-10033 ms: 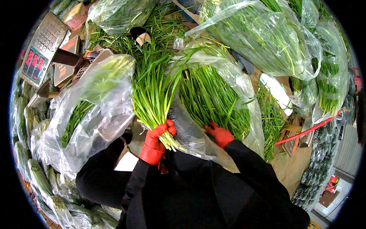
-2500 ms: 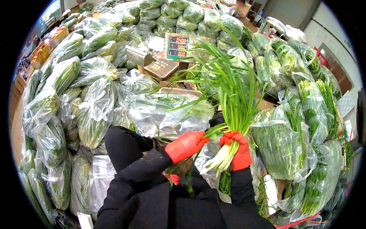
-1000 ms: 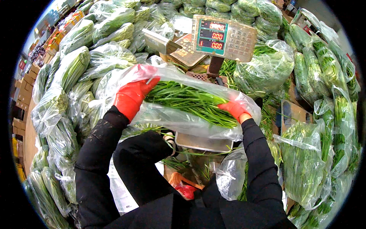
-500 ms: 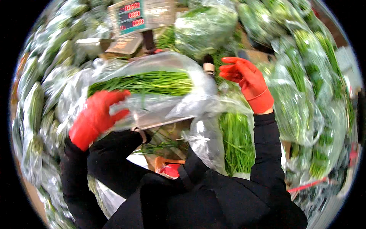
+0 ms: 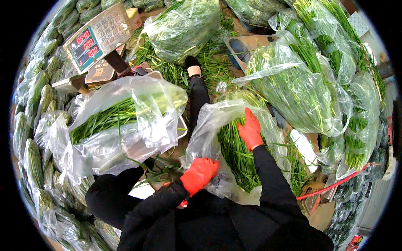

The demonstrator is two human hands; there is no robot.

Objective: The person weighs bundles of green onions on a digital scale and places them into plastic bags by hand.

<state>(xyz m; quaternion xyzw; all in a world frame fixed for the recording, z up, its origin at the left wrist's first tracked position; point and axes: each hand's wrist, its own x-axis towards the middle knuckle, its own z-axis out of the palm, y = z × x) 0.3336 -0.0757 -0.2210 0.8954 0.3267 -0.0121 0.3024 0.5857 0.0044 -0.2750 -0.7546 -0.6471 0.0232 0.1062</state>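
Note:
Both my hands wear red rubber gloves. An open clear plastic bag (image 5: 201, 134) of garlic chives (image 5: 234, 152) lies before me, right of the middle. My left hand (image 5: 199, 175) is closed on the near left part of this bag. On the right edge of the chives rests my right hand (image 5: 251, 129), its fingers stretched out and pointing away from me; its palm side is hidden. To the left, a second clear bag (image 5: 155, 94) with chives (image 5: 104, 115) in it lies on a pale tray, apart from both hands.
A scale display (image 5: 90, 42) stands tilted at the far left. Full bags of greens (image 5: 184, 31) lie at the back, and more bags (image 5: 293, 83) crowd the right. Wrapped bundles (image 5: 35, 92) line the left. Loose leaves (image 5: 213, 62) cover the floor around my outstretched foot (image 5: 192, 67).
My left hand has left the bag on the tray and closed on the right-hand bag. My right hand has come down from the air onto the chives. The view has shifted to the right.

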